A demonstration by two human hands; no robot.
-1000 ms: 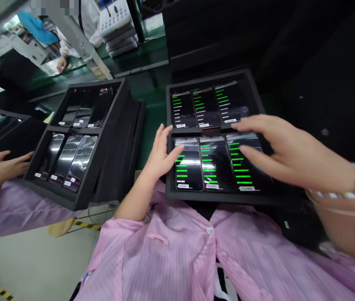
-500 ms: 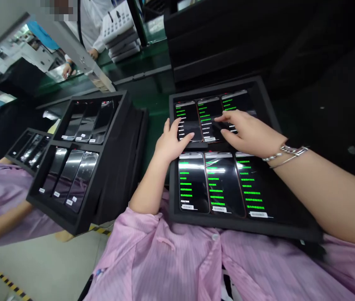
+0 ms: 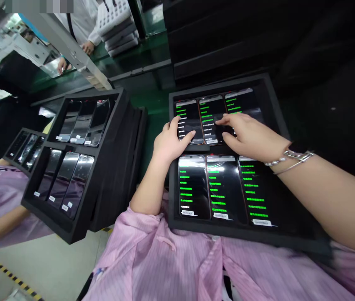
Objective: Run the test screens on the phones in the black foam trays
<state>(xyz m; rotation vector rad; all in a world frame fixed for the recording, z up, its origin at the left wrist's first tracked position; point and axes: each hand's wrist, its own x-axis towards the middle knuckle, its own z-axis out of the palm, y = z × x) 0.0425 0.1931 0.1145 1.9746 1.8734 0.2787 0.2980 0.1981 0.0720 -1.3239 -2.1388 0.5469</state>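
Before me lies a black foam tray (image 3: 174,188) holding two rows of lit smartphones with green and white text lists. My left hand (image 3: 169,140) rests at the upper left phone (image 3: 192,110), thumb and fingers spread around its sides. Over the upper middle phone (image 3: 208,104) is my right hand (image 3: 249,136), its index finger stretched toward the screen and the thumb apart. It partly hides the upper right phone (image 3: 240,96). In the lower row are a left phone (image 3: 196,188), a middle phone (image 3: 227,188) and a right phone (image 3: 255,192), each with a white label.
To the left, a stack of black trays has a top tray (image 3: 102,154) with dark-screened phones. Further left is another tray of phones (image 3: 23,146), near a person's pink sleeve (image 3: 1,188). White trays (image 3: 117,29) are stacked at the back beside a co-worker's hand (image 3: 88,47).
The view has shifted slightly. My hands keep nearly the same places over the upper phones, and the lists look unchanged.
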